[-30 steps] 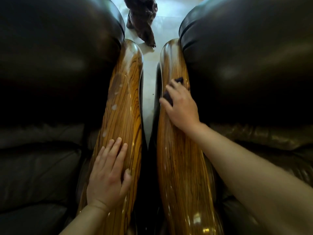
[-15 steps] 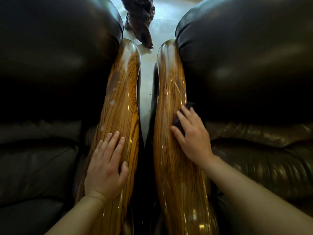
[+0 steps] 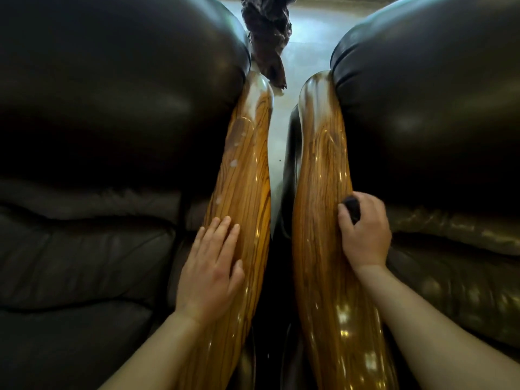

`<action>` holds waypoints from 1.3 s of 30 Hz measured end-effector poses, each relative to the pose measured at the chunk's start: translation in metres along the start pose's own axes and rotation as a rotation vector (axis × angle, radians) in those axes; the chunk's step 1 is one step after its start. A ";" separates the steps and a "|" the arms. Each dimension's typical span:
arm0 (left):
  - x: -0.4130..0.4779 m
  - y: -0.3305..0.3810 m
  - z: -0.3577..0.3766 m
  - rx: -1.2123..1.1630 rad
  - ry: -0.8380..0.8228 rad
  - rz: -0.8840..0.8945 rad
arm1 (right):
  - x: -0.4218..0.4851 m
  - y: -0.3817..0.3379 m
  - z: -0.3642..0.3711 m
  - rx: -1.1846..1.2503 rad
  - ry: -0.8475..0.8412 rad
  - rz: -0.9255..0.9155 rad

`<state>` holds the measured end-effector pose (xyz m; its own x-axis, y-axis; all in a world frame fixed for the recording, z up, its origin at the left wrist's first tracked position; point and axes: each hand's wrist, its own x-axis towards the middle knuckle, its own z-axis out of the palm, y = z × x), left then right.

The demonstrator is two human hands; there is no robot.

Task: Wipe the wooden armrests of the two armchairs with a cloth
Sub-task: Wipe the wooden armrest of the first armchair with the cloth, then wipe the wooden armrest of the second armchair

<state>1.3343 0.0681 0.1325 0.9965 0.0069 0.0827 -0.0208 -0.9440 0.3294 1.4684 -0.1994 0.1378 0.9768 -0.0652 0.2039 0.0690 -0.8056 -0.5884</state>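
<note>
Two glossy striped wooden armrests run side by side down the middle. On the right armrest my right hand is closed around a small dark cloth, pressed against the armrest's right edge near the seat. My left hand lies flat, fingers apart, on the left armrest, holding nothing. Pale smudges and spots show on the upper part of the left armrest. The cloth is mostly hidden under my fingers.
Dark leather backs and seat cushions of the left armchair and right armchair flank the armrests. A narrow gap with pale floor separates the chairs. A crumpled dark brown rag hangs at the top centre.
My right hand has slid the cloth down the right armrest toward me and over to its right edge. My left hand stays flat on the left armrest.
</note>
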 end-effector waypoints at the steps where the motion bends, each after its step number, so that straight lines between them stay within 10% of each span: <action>1: -0.008 -0.008 0.001 -0.005 0.012 -0.043 | 0.002 -0.002 0.002 -0.005 0.006 0.001; 5: -0.029 -0.020 0.012 -0.051 0.033 -0.229 | -0.010 -0.004 -0.002 -0.048 0.012 -0.102; 15: -0.031 -0.022 0.014 -0.048 0.041 -0.059 | -0.016 -0.146 0.047 0.225 -0.268 -0.564; 23: -0.032 -0.025 0.017 -0.086 0.097 0.006 | -0.007 -0.149 0.066 -0.201 -0.600 -0.965; 30: -0.033 -0.026 0.016 0.002 0.054 0.101 | 0.003 -0.141 0.071 -0.167 -0.399 -0.525; 36: -0.032 -0.027 0.019 -0.012 0.052 0.099 | -0.024 -0.122 0.053 -0.251 -0.561 -0.874; 39: -0.033 -0.024 0.017 -0.017 0.058 0.068 | -0.001 -0.135 0.067 -0.149 -0.437 -0.465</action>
<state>1.3033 0.0849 0.1054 0.9865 -0.0373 0.1594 -0.0899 -0.9371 0.3373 1.4716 -0.0510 0.1645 0.8465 0.5294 0.0559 0.5058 -0.7671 -0.3947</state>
